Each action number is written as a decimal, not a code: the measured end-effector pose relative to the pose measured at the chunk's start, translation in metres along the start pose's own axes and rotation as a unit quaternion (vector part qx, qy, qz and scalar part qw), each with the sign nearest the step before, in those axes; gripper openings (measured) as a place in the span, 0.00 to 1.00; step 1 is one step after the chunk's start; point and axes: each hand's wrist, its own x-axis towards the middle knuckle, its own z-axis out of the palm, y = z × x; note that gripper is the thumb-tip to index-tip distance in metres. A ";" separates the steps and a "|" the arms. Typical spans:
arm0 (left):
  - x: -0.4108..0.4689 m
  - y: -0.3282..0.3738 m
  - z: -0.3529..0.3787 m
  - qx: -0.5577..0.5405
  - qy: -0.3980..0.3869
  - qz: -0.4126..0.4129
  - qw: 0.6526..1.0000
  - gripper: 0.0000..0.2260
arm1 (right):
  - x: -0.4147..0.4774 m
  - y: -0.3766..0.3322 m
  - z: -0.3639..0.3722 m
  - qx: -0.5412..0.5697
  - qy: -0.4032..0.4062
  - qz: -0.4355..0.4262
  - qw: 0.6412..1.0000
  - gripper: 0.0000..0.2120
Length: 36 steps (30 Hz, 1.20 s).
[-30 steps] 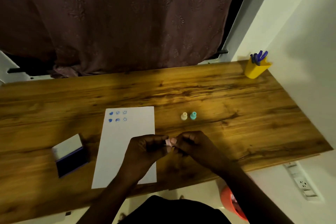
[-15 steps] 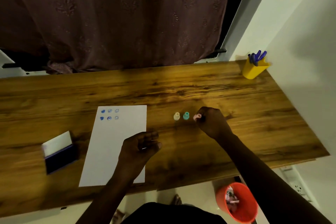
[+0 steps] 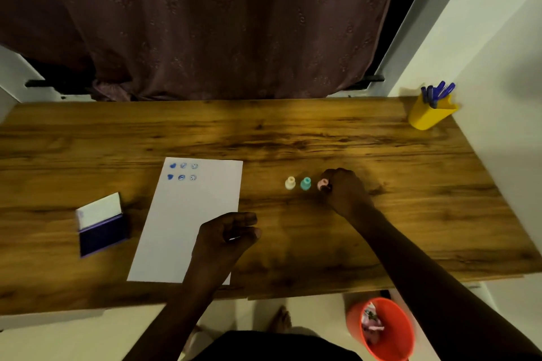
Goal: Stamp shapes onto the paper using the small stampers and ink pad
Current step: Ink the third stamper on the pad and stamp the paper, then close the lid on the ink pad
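Note:
A white sheet of paper [image 3: 187, 223] lies on the wooden desk [image 3: 293, 132], with two rows of blue stamped shapes [image 3: 182, 171] at its top. The ink pad [image 3: 101, 226] sits open to its left, lid raised. A cream stamper [image 3: 290, 183] and a teal stamper [image 3: 305, 183] stand upright right of the paper. My right hand [image 3: 343, 190] holds a pink stamper [image 3: 323, 184] down at the desk just right of the teal one. My left hand [image 3: 225, 237] hovers over the paper's lower right corner, fingers curled; something small and pale glints between them, unclear what.
A yellow pen cup [image 3: 429, 114] with blue pens stands at the desk's far right corner by the wall. A dark curtain [image 3: 205, 23] hangs behind the desk. An orange bin [image 3: 384, 328] sits on the floor below the desk's near edge.
My hands were together near the paper's edge on the pink stamper. My right hand carried it right and back to beside the teal stamper. My left hand stayed over the paper.

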 end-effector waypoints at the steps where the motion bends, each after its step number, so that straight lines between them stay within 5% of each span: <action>1: 0.000 0.000 -0.001 -0.001 0.001 0.001 1.000 0.14 | -0.001 0.000 0.000 0.003 -0.001 -0.002 1.000 0.10; 11: 0.004 0.000 -0.024 0.007 0.016 0.033 0.999 0.19 | -0.017 -0.025 -0.018 0.017 0.046 0.002 0.999 0.24; 20: -0.001 -0.007 -0.082 0.010 0.071 0.026 0.997 0.16 | -0.044 -0.131 -0.012 0.136 0.104 -0.060 0.983 0.12; 24: -0.008 -0.013 -0.116 0.007 0.101 0.002 0.995 0.12 | -0.051 -0.181 0.006 0.194 0.065 -0.090 0.975 0.11; 30: -0.023 -0.029 -0.173 -0.026 0.155 -0.025 0.987 0.20 | -0.049 -0.253 0.043 0.253 -0.004 -0.098 0.962 0.09; 36: -0.033 -0.052 -0.234 0.049 0.195 -0.037 0.979 0.06 | -0.041 -0.312 0.084 0.244 -0.070 -0.125 0.959 0.10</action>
